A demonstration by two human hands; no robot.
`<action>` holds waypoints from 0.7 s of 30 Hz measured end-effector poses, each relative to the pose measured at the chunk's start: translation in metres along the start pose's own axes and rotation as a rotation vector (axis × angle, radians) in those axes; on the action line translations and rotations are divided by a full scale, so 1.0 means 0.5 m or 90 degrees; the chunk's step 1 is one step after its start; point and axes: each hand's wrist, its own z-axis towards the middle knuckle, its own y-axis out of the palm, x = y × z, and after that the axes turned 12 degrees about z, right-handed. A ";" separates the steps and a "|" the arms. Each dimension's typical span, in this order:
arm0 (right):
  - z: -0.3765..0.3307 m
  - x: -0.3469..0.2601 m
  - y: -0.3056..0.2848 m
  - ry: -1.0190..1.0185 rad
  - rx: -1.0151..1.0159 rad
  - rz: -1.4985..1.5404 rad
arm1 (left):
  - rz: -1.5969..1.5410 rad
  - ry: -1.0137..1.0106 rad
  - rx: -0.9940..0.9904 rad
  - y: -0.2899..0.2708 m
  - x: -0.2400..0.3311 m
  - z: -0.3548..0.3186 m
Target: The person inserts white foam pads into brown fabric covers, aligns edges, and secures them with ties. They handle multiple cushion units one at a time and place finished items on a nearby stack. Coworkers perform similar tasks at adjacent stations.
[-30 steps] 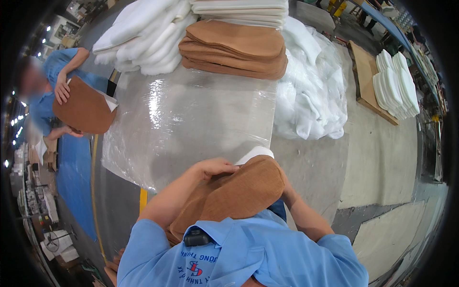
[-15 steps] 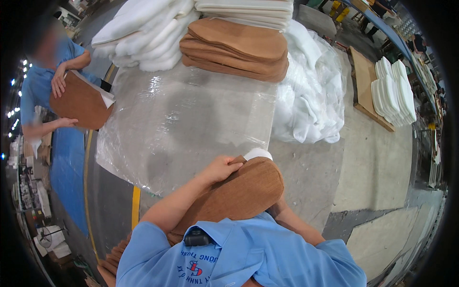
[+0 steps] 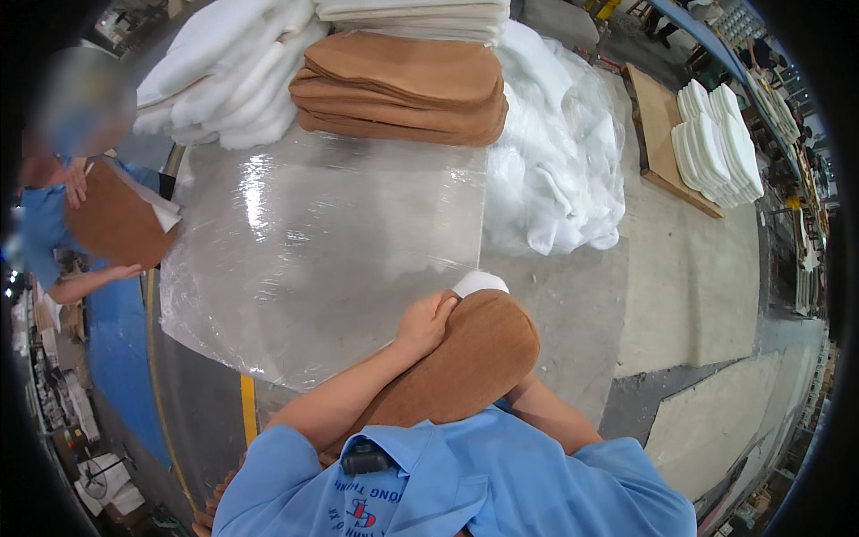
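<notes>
Close to my chest I hold a brown fabric cushion cover (image 3: 465, 362), oval-ended and slanting from lower left to upper right. White padding (image 3: 481, 284) sticks out at its far edge. My left hand (image 3: 428, 324) is closed on the cover's left edge, beside that padding. My right forearm (image 3: 555, 414) reaches under the cover's right side, which hides the right hand and its fingers. Beyond my hands a stack of brown cushion covers (image 3: 403, 76) lies on a surface spread with clear plastic sheet (image 3: 331, 215).
White padding pieces (image 3: 224, 72) are piled at the far left, more white pads (image 3: 412, 11) behind the brown stack. A plastic-wrapped white bundle (image 3: 559, 152) lies right of it. White pads (image 3: 716, 143) rest on a board. At left, a co-worker holds a brown cover (image 3: 121, 215).
My left hand has turned to a fuller grip on the cover's edge. The cover's rounded end has shifted slightly right. The surroundings have slid left in view.
</notes>
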 end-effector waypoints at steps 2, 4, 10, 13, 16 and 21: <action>0.021 -0.006 -0.014 -0.007 0.017 0.005 | -0.038 -0.010 -0.017 -0.002 0.003 0.012; 0.044 -0.007 -0.032 -0.006 0.034 0.018 | -0.058 -0.040 -0.026 0.001 0.001 0.019; 0.090 -0.001 -0.074 -0.006 0.091 0.034 | -0.028 -0.080 -0.032 0.011 -0.002 0.052; 0.103 0.000 -0.086 -0.002 0.111 0.043 | -0.040 -0.091 -0.025 0.014 0.006 0.061; 0.101 -0.002 -0.092 -0.004 0.120 0.042 | -0.026 -0.093 -0.021 0.017 0.009 0.072; 0.074 -0.008 -0.089 -0.022 0.107 0.025 | -0.004 -0.076 0.019 0.013 0.028 0.068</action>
